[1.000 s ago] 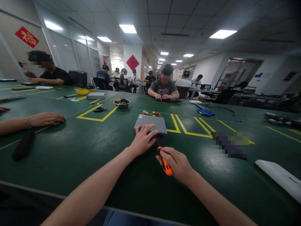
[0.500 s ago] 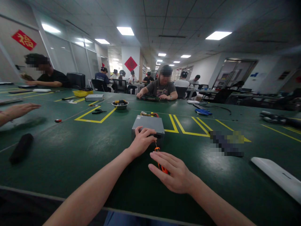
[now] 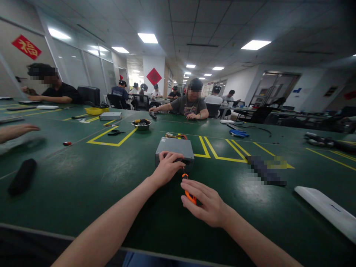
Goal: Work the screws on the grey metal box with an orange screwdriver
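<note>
My left hand [image 3: 168, 168] lies over the front edge of a grey metal box [image 3: 174, 146], its fingers gripping the box. An orange-handled screwdriver [image 3: 189, 193] stands tilted with its thin shaft reaching towards the box's front edge. My right hand [image 3: 205, 204] curls around the handle, with fingers and thumb on either side, and hides part of it. The screw or hole under the tip is hidden.
A wire bundle [image 3: 175, 136] lies behind the box. Around it are scissors [image 3: 116, 132], a steel bowl of tools [image 3: 141, 124], blue gloves [image 3: 238, 133], a black pouch [image 3: 22, 177] and a white panel [image 3: 325, 211]. A co-worker's hand [image 3: 19, 129] hovers at left.
My right hand loosened its grip on the handle, spread its fingers, and has now curled back around it. My left hand stays on the box. The co-worker opposite has reached out holding a dark object.
</note>
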Motion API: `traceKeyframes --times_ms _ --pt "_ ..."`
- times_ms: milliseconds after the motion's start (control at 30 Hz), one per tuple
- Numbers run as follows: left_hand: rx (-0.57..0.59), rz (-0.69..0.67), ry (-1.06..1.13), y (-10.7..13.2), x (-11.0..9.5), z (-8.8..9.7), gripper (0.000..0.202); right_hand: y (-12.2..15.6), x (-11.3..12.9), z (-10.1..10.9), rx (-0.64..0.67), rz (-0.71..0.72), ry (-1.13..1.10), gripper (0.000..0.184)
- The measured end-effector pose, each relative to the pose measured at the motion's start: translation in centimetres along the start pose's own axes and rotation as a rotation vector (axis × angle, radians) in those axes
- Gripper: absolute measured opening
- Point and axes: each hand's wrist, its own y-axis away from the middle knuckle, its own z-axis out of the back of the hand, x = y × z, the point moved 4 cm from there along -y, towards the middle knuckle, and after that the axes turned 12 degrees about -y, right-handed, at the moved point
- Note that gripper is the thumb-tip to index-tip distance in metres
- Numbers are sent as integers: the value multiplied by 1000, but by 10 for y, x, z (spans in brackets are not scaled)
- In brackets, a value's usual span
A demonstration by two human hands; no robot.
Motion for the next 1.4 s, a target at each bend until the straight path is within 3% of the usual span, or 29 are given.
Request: traceKeyframes --times_ms 100,233,333,500,633,767,867,1000,1167,1300,1400 --pt "6 33 -20 -2 -1 2 36 -3 -3 3 -55 10 49 16" --pt "32 68 -25 -2 0 2 51 -3 -4 -2 6 -5 74 18" --pt "33 56 -66 -1 1 3 48 0 -3 -5 61 -19 71 22" --pt "4 80 -190 -1 4 3 37 0 -1 -2 3 8 88 22" --pt "9 77 -196 -1 7 -1 36 0 -1 -1 28 1 32 17" --pt "-15 97 -191 -1 8 -3 34 -1 2 -3 116 0 -8 27" --pt "-26 110 -177 -1 7 -3 33 0 1 -5 102 1 44 30" --pt "-32 125 -149 -1 5 -2 32 4 -5 -9 13 -23 77 14" --pt "-54 151 -139 -2 5 -3 30 7 -6 -15 70 -58 10 10" --pt "-57 164 -140 -2 6 -5 29 6 -3 -15 167 -55 -21 25" --pt "-66 172 -130 -2 5 -5 29 7 -4 -16 165 -28 28 29"
